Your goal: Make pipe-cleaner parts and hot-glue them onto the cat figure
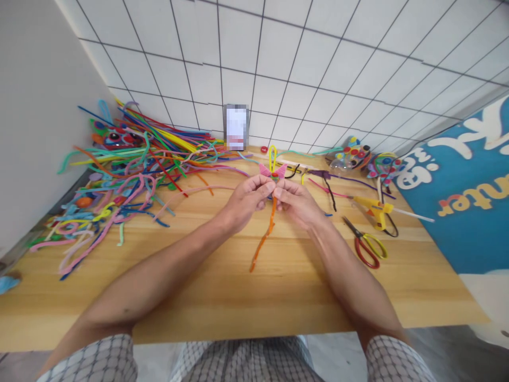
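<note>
Both hands meet above the middle of the wooden table [278, 286]. My left hand [248, 197] and my right hand [296, 200] are closed, pinching a small pipe-cleaner figure [273, 171] between their fingertips. The figure has pink wing-like loops, a yellow loop on top and a red spot in the middle. An orange pipe cleaner [263, 239] hangs down from it between my hands to the tabletop.
A large tangle of coloured pipe cleaners [131, 170] covers the table's left and back. Red-handled scissors [366, 244] and a yellow glue gun [376, 209] lie to the right. Finished colourful figures [366, 159] sit at the back right. A phone [236, 127] leans on the tiled wall.
</note>
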The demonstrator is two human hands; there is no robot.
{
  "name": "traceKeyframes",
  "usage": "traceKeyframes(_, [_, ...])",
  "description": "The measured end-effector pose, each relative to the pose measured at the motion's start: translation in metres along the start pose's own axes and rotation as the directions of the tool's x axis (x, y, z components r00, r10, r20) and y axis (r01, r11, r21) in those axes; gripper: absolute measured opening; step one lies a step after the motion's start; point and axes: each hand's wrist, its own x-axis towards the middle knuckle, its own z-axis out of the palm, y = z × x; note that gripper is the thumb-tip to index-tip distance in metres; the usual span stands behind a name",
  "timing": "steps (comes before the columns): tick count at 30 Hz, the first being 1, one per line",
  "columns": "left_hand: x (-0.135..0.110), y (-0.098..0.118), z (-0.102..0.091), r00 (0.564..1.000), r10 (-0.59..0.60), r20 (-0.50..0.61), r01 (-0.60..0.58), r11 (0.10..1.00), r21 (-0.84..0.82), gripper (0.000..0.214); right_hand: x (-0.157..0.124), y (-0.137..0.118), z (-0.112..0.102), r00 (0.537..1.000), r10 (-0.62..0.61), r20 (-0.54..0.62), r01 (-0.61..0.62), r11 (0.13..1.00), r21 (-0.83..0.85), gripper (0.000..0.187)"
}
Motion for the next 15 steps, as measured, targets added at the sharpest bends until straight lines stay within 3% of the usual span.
traceKeyframes(2, [-0.001,-0.007,0.004,0.998,-0.047,-0.036,0.043,0.994,-0.104,0.041,0.002,0.002,0.000,1.000,-0.001,-0.008,0.001,1.000,0.019,0.048])
traceKeyframes(4, [0.000,-0.007,0.002,0.998,-0.070,-0.006,0.069,0.992,-0.106,0.042,0.003,0.003,-0.003,0.999,0.040,0.002,-0.040,0.998,0.041,0.048])
traceKeyframes(10, [0.008,0.017,-0.020,0.971,-0.035,0.235,-0.015,0.978,0.208,0.035,0.002,-0.001,-0.012,0.991,0.122,0.050,-0.124,0.991,0.056,0.048])
traceKeyframes(13, [0.008,0.024,-0.024,0.968,-0.036,0.250,-0.044,0.950,0.308,0.027,0.001,-0.003,-0.013,0.991,0.115,0.069,-0.116,0.993,0.012,0.045])
traceKeyframes(15, [0.006,0.023,-0.022,0.977,-0.030,0.210,-0.033,0.957,0.290,0.026,0.000,-0.005,-0.013,0.992,0.094,0.085,-0.092,0.995,-0.024,0.044])
